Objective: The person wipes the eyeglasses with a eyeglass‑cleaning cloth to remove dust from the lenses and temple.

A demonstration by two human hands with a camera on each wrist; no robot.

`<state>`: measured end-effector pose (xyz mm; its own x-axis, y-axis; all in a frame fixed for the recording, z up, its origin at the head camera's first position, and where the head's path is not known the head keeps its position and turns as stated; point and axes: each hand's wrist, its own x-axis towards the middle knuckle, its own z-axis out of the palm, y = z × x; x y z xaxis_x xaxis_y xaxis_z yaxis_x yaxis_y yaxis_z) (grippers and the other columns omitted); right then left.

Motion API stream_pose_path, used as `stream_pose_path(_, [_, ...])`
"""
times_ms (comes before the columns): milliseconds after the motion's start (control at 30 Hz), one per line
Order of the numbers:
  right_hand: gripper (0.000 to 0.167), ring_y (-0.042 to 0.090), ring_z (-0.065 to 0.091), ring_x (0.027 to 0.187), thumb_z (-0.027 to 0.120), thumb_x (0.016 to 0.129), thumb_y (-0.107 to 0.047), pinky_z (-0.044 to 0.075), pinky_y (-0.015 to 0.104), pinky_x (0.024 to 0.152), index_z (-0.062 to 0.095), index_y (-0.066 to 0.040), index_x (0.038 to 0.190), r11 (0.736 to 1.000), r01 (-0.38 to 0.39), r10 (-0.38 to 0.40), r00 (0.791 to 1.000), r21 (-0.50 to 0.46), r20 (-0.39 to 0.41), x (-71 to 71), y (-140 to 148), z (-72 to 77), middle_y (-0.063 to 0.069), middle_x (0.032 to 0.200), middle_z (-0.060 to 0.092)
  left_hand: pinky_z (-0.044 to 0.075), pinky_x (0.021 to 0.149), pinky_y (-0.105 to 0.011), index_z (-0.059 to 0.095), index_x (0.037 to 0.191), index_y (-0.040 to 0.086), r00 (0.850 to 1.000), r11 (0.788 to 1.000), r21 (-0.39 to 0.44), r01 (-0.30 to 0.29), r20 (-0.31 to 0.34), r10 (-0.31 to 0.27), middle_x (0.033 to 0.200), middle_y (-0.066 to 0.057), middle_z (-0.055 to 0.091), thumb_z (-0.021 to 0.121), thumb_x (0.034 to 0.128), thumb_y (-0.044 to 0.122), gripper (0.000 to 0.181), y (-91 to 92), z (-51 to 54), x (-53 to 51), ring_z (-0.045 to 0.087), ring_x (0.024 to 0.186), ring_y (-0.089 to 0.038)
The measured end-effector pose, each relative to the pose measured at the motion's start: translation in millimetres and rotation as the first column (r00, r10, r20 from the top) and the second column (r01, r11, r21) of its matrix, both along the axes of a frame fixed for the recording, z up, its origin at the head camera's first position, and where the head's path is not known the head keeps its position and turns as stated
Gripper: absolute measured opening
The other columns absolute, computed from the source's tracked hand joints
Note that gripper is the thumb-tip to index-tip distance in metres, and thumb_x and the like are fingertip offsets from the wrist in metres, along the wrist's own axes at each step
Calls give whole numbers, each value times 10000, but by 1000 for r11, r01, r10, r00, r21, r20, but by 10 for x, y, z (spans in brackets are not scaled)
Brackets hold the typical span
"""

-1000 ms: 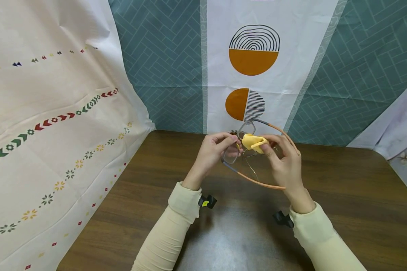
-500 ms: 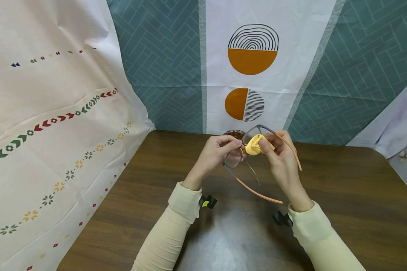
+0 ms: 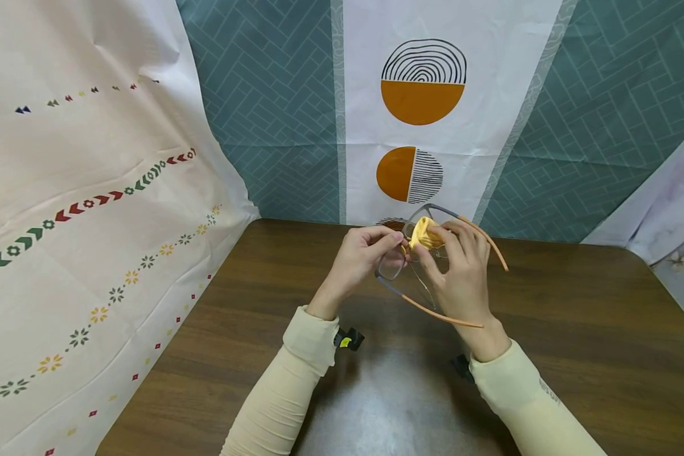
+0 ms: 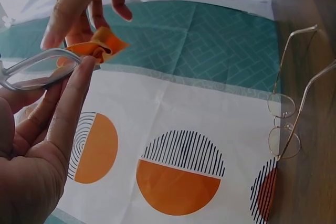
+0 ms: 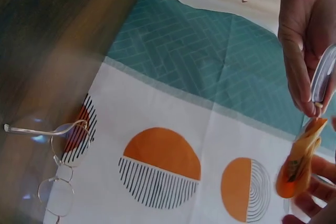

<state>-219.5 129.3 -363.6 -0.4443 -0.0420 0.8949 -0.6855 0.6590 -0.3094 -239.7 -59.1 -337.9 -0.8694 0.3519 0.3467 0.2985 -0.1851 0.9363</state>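
Wood table (image 3: 222, 354) spans the head view's lower half, the left hand (image 3: 356, 256) pinching glasses (image 3: 390, 266) near centre, the right hand (image 3: 460, 266) holding a cloth (image 3: 424, 234) against them; the left wrist view has the glasses upper left, at the left fingertips (image 4: 71, 114); the right wrist view has them far right, the cloth just below.

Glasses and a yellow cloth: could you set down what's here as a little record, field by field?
Left hand: the left hand pinches the glasses
Right hand: the right hand holds the cloth
Cloth: yellow, bunched, at one lens
Glasses: arms unfolded, orange toward the ends
Also there: gold glasses on the table
Behind: teal-and-white backdrop, orange shapes
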Motion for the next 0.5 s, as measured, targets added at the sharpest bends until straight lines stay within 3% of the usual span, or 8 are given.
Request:
stream_pose_path(100, [498, 479, 504, 1146, 774, 951, -368, 331, 605, 1043, 660, 60, 1177, 999, 25, -25, 1000, 41, 13, 12, -11, 0, 255, 1158, 620, 628, 806, -399, 695, 1095, -163, 1000, 1000, -26, -13, -27, 12, 956, -166, 737, 609, 1042, 25, 213, -1, -1, -2, 748, 805, -136])
stream_pose_path(200, [415, 468, 528, 1125, 849, 878, -181, 348, 593, 1026, 667, 57, 1164, 998, 52, -52, 999, 44, 5, 17, -19, 3, 248, 1142, 633, 622, 828, -460, 699, 1079, -156, 999, 999, -40, -9, -47, 7, 966, -202, 731, 609, 1044, 35, 213, 3, 0, -1, 750, 812, -145])
stream_pose_path(333, [324, 446, 544, 1075, 841, 851, -28, 368, 580, 1003, 703, 47, 1135, 998, 59, -58, 998, 35, -28, 22, -21, 8, 227, 1115, 645, 614, 840, -501, 706, 1060, -138, 999, 999, -49, -7, -51, 5, 970, -197, 728, 612, 1047, 50, 210, 8, -3, 0, 757, 828, -172])
stream_pose_path(500, [240, 447, 547, 1022, 795, 883, 10, 384, 567, 978, 719, 58, 1106, 998, 65, -65, 996, -6, -60, 26, -24, 5, 234, 1084, 652, 627, 816, -432, 714, 1045, -119, 998, 996, -84, 0, -58, -5, 1001, -276, 717, 624, 1048, 74, 213, 28, -18, 8, 760, 848, -178])
